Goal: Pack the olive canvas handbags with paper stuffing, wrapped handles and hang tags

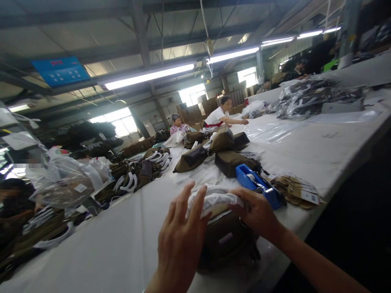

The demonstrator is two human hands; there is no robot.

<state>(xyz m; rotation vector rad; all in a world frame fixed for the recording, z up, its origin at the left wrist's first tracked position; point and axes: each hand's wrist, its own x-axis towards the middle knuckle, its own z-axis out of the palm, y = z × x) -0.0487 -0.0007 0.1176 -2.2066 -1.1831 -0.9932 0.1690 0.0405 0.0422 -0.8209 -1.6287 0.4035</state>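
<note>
Workshop surface (116, 244) with a brown bag (216, 256) under two hands

Far left of the blue tape dispenser (256, 185), and high above it, hangs a blue sign (61, 71), its red heading too small to read. Below that sign, a glossy clear plastic sack (91, 175) shows a white label (80, 187), also illegible. Between sack and dispenser, the smooth, pale surface stretches broadly. Left of the dispenser and nearer, the boxy brown bag carries a small pale label (225, 238), unreadable, and a curved, white-wrapped handle (220, 199). The left hand (183, 232) has a loose grip, fingers spread beside the wrap; contact cannot be told. The right hand (259, 215) has its grip closed on the handle's right end, just before the dispenser. Right of it, flat brown card tags (291, 191) overlap near the surface's slanting edge.
</note>
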